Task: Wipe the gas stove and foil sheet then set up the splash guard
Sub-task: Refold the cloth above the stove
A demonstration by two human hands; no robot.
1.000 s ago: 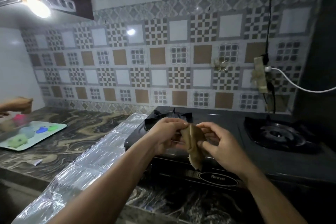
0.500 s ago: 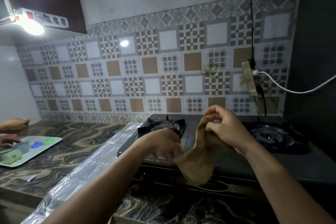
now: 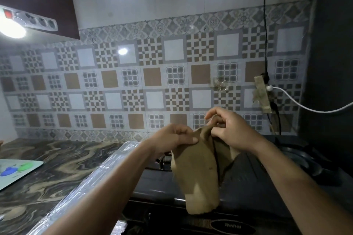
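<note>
Both hands, left [image 3: 172, 139] and right [image 3: 232, 129], grip a brown cloth [image 3: 198, 173] hanging beneath them over the stove [image 3: 248, 196].

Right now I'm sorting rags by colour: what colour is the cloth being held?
Tan-brown; the cloth shows best in the head view.

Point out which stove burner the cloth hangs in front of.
The left burner, peeking out beside the cloth under the left hand. The right burner sits clear, beyond the right hand.
</note>
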